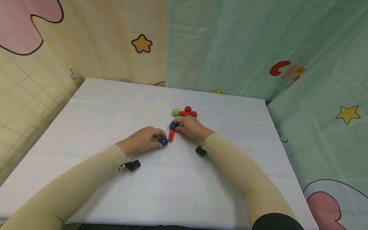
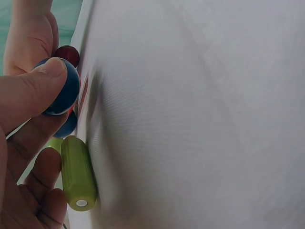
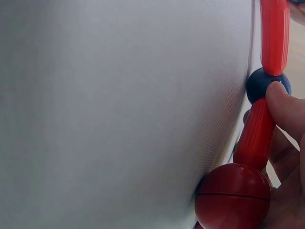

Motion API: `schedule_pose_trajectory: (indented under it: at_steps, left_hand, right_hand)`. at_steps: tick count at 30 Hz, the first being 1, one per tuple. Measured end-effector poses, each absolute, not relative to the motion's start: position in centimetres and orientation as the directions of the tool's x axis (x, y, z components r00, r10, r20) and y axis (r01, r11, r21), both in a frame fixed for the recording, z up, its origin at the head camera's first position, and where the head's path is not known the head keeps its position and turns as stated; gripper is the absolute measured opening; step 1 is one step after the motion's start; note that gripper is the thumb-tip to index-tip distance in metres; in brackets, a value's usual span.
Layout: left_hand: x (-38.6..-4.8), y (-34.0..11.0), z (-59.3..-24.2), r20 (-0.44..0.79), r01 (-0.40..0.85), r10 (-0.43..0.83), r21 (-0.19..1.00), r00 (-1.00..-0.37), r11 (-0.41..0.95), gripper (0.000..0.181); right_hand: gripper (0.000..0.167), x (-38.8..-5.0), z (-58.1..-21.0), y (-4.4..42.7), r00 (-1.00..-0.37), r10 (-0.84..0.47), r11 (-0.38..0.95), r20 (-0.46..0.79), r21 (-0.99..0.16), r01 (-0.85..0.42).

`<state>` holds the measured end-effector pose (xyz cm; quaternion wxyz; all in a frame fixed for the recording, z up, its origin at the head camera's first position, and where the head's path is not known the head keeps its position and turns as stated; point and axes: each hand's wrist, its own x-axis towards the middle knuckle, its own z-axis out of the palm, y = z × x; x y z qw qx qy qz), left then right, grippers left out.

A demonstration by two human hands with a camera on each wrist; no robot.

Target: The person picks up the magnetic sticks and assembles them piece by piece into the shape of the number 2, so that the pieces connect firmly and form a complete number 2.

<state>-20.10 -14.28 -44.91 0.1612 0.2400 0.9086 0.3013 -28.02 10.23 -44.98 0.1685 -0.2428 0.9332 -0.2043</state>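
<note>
My left hand pinches a blue ball between thumb and finger, just above the white table. Beside its lower fingers is a green rod; whether they touch it I cannot tell. My right hand pinches a second blue ball, its thumb pressed on the side. One red rod runs from that ball toward me. Another red rod extends from the ball to a dark red ball in the right wrist view. The two hands are a short gap apart.
Beyond the right hand lie a light green ball, a red rod and two dark red balls. A white cloth covers the table. Patterned curtains hang along its back and sides.
</note>
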Motion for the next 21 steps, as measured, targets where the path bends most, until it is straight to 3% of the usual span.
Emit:
schedule_pose_trajectory:
  at_steps: [7, 21]
  left_hand:
    - [-20.0, -13.7, -45.3, -0.086, 0.430, 0.572, 0.572, -0.816, 0.699, 0.032]
    - [-20.0, -12.8, -45.8, -0.031, 0.484, 0.591, 0.542, -0.806, 0.687, 0.035]
  right_hand:
    - [0.043, -28.1, -45.0, 10.3, -0.824, -0.530, 0.793, -0.201, -0.462, -0.398]
    - [0.043, -28.0, -45.0, 10.2, -0.827, -0.525, 0.801, -0.201, -0.444, -0.401]
